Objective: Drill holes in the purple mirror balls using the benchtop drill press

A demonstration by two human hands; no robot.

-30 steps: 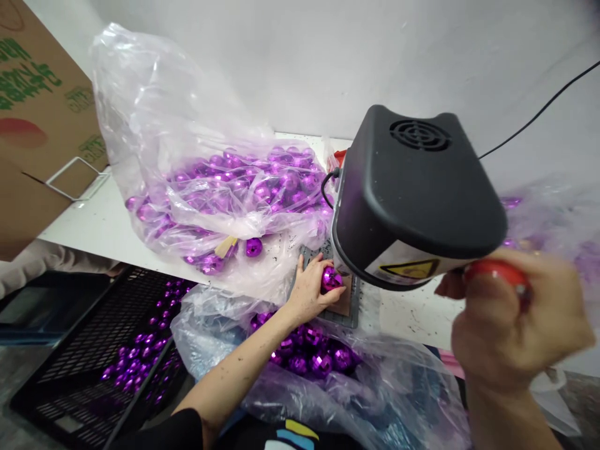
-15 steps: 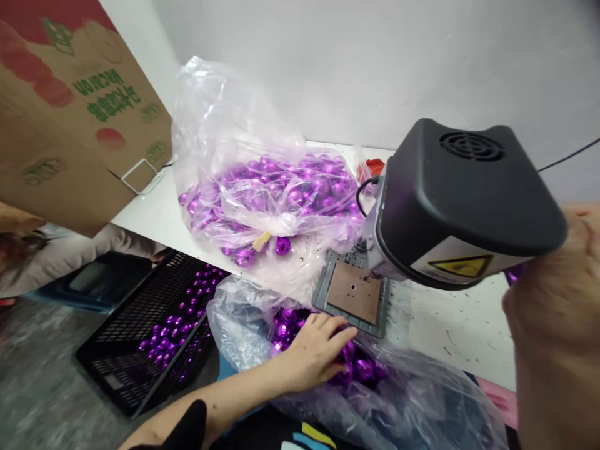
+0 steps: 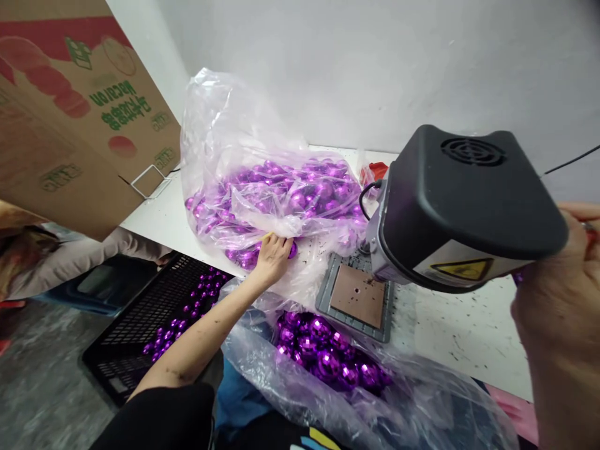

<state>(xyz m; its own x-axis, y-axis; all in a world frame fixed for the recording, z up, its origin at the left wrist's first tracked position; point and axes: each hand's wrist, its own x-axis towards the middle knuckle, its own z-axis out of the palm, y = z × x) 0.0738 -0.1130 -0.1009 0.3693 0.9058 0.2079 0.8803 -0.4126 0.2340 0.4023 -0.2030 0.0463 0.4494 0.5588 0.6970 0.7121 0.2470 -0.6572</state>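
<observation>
My left hand (image 3: 273,257) reaches over the white table with bent fingers closed at a loose purple mirror ball (image 3: 293,250); its thumb is hidden. A yellow piece (image 3: 267,237) shows just above those fingers. Behind them lies a clear plastic bag (image 3: 210,119) full of shiny purple balls (image 3: 323,187). Beside the black machine head (image 3: 482,200), my right hand (image 3: 557,294) is closed with its fingers mostly hidden, and a bit of a purple ball (image 3: 517,277) shows at it. More purple mirror balls (image 3: 328,359) lie in an open plastic bag (image 3: 300,397) on my lap.
A grey base with a brown plate (image 3: 359,297) sits below the machine head, with dark flecks around. At left are a cardboard box (image 3: 94,125) and a black crate (image 3: 112,344) with purple balls. Another person's leg (image 3: 89,259) shows past the box.
My left hand has left the balls in the lap bag and moved up and left to the loose ball on the table. The right hand stays beside the machine head.
</observation>
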